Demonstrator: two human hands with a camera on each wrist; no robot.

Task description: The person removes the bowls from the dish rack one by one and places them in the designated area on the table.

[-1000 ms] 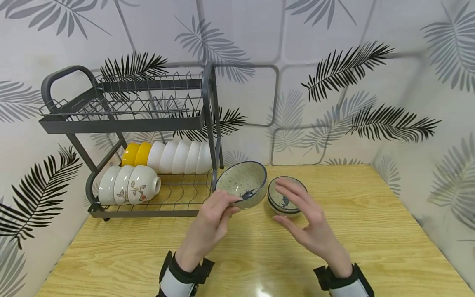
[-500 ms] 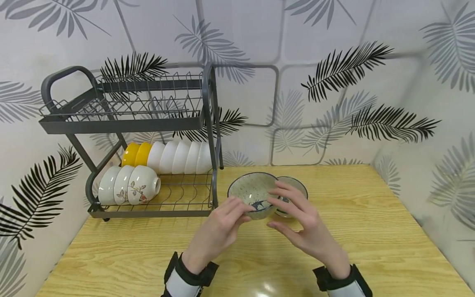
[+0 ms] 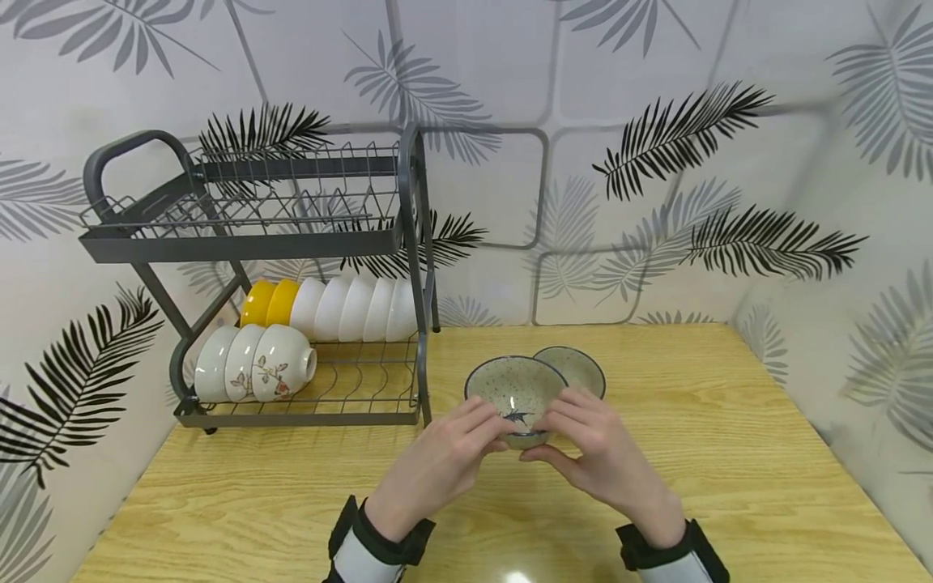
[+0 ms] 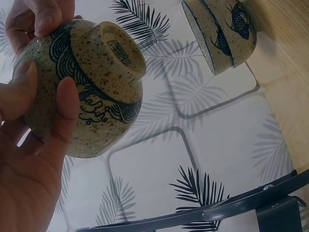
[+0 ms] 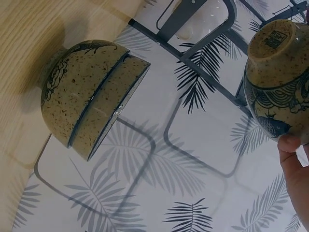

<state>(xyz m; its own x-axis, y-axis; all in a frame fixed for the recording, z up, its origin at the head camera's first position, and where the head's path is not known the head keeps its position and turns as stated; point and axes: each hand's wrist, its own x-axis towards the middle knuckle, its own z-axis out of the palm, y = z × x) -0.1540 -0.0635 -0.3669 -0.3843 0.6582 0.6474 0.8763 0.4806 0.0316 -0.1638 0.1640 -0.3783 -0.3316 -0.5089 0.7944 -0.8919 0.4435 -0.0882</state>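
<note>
While both hands are on it, the speckled grey-beige ceramic bowl with a blue rim and blue wave pattern is held clear of the pale wood-grain desk, tilted, its inside facing the head camera. Left hand: pinching the near rim, narrow grip, fingers inside, thumb outside. Right hand: fingertips over the near-right rim, thumb below; narrow grip on the same bowl.

Stack of two matching speckled bowls: upright near the desk's back edge, behind and right of the held bowl, apart from it. Dark grey two-tier metal dish rack: toward the desk's back left corner; lower tier carries yellow bowls, plain white bowls and white flower-sprigged bowls, on their sides.
</note>
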